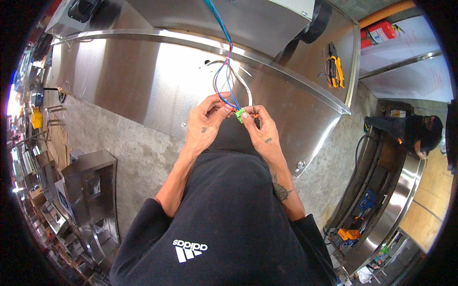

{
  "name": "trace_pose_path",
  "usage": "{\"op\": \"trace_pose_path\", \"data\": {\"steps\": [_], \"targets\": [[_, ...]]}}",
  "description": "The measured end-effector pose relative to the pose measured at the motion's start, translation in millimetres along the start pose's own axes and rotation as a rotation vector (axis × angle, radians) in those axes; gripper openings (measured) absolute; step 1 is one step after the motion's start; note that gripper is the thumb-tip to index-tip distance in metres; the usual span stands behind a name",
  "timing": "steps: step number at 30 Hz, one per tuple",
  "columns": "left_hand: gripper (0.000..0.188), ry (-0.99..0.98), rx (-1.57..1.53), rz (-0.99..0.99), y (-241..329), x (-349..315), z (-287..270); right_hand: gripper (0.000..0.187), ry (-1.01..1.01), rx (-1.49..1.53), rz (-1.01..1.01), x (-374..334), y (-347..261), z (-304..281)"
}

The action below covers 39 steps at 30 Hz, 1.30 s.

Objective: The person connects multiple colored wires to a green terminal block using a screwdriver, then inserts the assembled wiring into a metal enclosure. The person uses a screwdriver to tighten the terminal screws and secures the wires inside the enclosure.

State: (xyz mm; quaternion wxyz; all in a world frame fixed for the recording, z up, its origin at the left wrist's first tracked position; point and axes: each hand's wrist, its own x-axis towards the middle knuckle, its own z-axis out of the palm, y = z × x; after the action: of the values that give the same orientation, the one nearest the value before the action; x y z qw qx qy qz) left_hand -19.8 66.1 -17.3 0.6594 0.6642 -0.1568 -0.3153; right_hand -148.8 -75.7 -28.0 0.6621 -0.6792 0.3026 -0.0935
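Observation:
Between my two hands is a small green terminal connector (239, 115), with thin blue and orange-red wires (220, 78) running up from it. My right hand (261, 127) pinches the connector between thumb and fingers. A dark stub with an orange end (255, 115) shows by its fingertips; what it is, I cannot make out. My left hand (205, 124) is closed, thumb against fingers, on the wires just left of the connector. A white cable (249, 90) comes out of a stainless steel panel (133, 71) and curves down beside my right fingers.
Pliers with yellow-and-black handles (337, 71) lie on the steel at the upper right. Beyond are a red fire extinguisher (381, 34) and another person (423, 136) by a bench. A steel cabinet (90, 195) stands on the concrete floor (138, 148) at left.

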Motion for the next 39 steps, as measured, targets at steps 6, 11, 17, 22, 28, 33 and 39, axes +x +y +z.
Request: {"op": "trace_pose_path", "data": {"steps": [6, 11, 17, 22, 28, 33, 39], "targets": [[0.038, 0.008, -0.033, -0.025, -3.7, -1.0, 1.4, 0.027, 0.0, 0.014, 0.019, -0.6, -4.4, 0.3], [0.036, 0.074, -0.164, -0.026, -8.6, -0.4, 7.2, 0.026, 0.038, 0.039, 0.045, 0.9, 4.2, 5.9], [0.031, 0.169, -0.429, -0.033, -20.9, -2.6, 15.4, 0.025, 0.051, 0.135, 0.033, 1.8, -2.2, 14.0], [0.022, 0.198, -0.376, 0.07, -25.6, -8.9, 19.4, 0.027, 0.076, 0.164, 0.009, 3.0, 2.8, 19.7], [0.018, 0.201, -0.296, 0.119, -15.7, -11.9, 21.7, 0.029, 0.083, 0.094, 0.087, 2.0, -6.3, 15.4], [0.019, 0.239, -0.276, 0.142, -15.6, -11.3, 22.2, 0.029, 0.07, 0.146, 0.022, 3.5, 7.6, 19.1], [0.019, 0.292, -0.072, 0.153, -14.2, -11.7, 26.1, 0.029, 0.104, 0.084, -0.003, 3.4, 7.1, 21.9]]}}
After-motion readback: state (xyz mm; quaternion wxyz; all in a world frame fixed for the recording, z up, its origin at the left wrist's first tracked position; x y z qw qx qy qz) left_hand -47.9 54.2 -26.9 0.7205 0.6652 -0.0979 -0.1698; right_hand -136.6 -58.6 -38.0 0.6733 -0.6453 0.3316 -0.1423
